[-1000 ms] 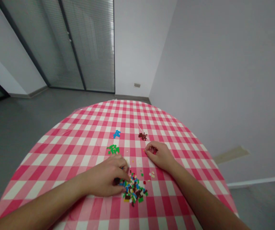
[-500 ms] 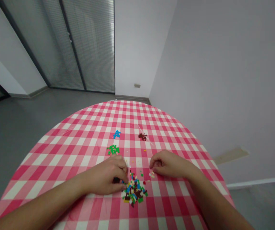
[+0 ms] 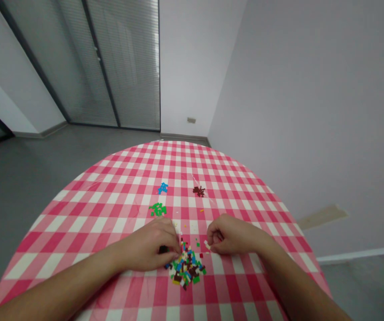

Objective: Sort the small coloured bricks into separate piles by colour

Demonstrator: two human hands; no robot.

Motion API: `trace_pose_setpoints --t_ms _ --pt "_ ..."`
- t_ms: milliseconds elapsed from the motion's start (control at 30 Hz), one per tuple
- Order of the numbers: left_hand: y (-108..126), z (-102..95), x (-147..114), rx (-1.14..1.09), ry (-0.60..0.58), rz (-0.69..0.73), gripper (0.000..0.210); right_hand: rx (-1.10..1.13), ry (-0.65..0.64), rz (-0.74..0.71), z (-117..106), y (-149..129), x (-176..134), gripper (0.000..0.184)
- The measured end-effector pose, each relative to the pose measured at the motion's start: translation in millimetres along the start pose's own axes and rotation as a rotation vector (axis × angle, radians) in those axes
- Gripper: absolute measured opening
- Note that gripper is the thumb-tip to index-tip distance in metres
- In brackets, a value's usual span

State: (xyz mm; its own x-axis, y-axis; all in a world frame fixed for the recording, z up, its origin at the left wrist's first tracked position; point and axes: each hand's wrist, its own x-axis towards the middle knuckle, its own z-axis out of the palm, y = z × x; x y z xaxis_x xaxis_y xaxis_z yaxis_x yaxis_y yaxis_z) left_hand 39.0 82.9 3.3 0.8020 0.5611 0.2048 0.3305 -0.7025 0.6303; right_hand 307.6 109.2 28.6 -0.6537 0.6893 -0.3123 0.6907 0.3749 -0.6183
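- At the near edge of the mixed pile [image 3: 187, 269], your left hand [image 3: 154, 245] rests with fingers curled and thumb drawn in; whether a piece is pinched there, you cannot tell from this angle.
- Across from it, your right hand [image 3: 233, 235] bends its fingers beside a few whitish pieces [image 3: 207, 244]; their tips seem to meet them, but a grip cannot be confirmed.
- The main risk is likely the left hand: a sideways nudge could spread the heap, since the pieces lie loose on one another.
- Bits this tiny could slip from a pinch, or two could come up together, caught by the same fingertips.
- A low sweep of your right wrist could drag the red piece [image 3: 201, 255] or the lone orange piece [image 3: 202, 211] off its spot.
- Whitish bits could be overlooked, their colour close to the cloth's pale squares.
- Beyond your hands lie the green cluster [image 3: 158, 209], the blue cluster [image 3: 163, 187] and the dark brown cluster [image 3: 199, 191], well apart from the mixed pile.
- The pieces look like hard plastic, small and blocky, some longer and flat-sided.
- Beneath them, a red-and-white checked cloth [image 3: 105, 196], faintly creased, covers the round-edged desk [image 3: 238, 285].
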Motion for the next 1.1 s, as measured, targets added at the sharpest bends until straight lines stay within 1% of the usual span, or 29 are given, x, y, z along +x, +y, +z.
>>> trace_pose_setpoints --t_ms 100,167,233,267,333,400,467,567,733,867,1100 --pt "-1.8 0.6 0.9 0.017 0.048 -0.019 0.013 0.096 0.059 -0.038 1.9 -3.1 1.5 0.02" --pt "-3.1 1.6 1.6 0.029 0.093 -0.034 0.013 0.264 0.125 -0.048 4.2 -7.0 4.5 0.015" --pt "-4.7 3.7 2.4 0.036 0.156 -0.054 0.013 0.487 0.181 -0.031 9.5 -11.5 9.8 0.004" --pt "-5.6 5.1 2.8 0.038 0.195 -0.065 0.012 0.604 0.202 -0.02 13.6 -13.6 13.2 0.005" --pt "-7.4 8.3 3.5 0.035 0.277 -0.082 0.011 0.826 0.239 -0.014 24.3 -16.8 21.0 0.019" --pt "-8.7 11.0 3.9 0.03 0.348 -0.087 0.009 0.963 0.231 -0.049 36.0 -18.3 28.5 0.031" --pt "-9.3 12.5 3.9 0.024 0.395 -0.076 0.01 1.013 0.241 -0.093 45.9 -18.6 34.4 0.036" --pt "-9.0 12.6 3.6 0.017 0.421 -0.056 0.012 1.034 0.233 -0.112 53.5 -18.3 38.3 0.039" --pt "-8.4 12.3 4.3 0.01 0.425 -0.067 0.012 1.001 0.236 -0.123 53.4 -17.7 37.4 0.037" --pt "-8.9 13.7 6.2 0.012 0.436 -0.056 0.009 0.986 0.225 -0.095 52.8 -16.5 37.3 0.037" --pt "-5.2 12.3 6.0 -0.009 0.4 0.01 0.009 1.078 0.193 -0.055 52.0 -13.1 38.9 0.045"
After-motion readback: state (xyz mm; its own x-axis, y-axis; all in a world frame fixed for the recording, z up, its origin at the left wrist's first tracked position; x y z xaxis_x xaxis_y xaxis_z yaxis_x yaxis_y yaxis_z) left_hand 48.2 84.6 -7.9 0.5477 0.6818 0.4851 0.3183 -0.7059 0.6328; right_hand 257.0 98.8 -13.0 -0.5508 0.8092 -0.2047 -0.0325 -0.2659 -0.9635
